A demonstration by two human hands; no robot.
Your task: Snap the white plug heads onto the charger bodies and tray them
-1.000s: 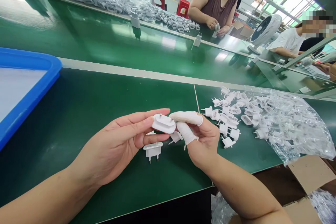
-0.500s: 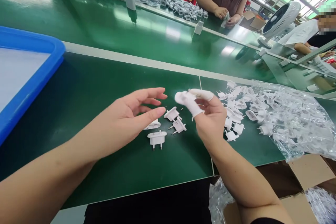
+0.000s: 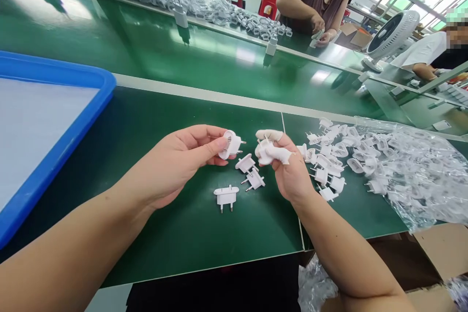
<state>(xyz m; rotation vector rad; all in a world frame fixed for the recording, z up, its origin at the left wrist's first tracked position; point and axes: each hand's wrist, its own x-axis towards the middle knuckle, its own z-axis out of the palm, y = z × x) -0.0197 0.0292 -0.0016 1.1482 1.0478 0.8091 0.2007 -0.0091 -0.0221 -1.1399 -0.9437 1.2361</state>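
My left hand [image 3: 197, 151] pinches a white two-pin plug piece [image 3: 231, 145] between thumb and fingers, its pins pointing right. Facing it, my right hand [image 3: 283, 158] wears white covers on thumb and forefinger. These two fingertips are closed on another white plug piece [image 3: 263, 150], partly hidden by the thumb cover. Below the hands lie three more loose plug pieces: one near the left fingers [image 3: 245, 163], another overlapping it [image 3: 255, 179], and one with its pins toward me [image 3: 225, 197].
A pile of white plug pieces [image 3: 329, 156] spreads to the right, beside a clear plastic bag [image 3: 420, 175] holding more. At left stands a blue tray [image 3: 106, 85]. Beyond the pale strip runs a green belt [image 3: 219, 53] carrying white chargers [image 3: 271, 47]. A co-worker [image 3: 314, 5] sits opposite.
My left hand, open before, has taken up a plug piece that lay beneath it. My right hand has turned its piece, and its pins now show. The view has shifted slightly.
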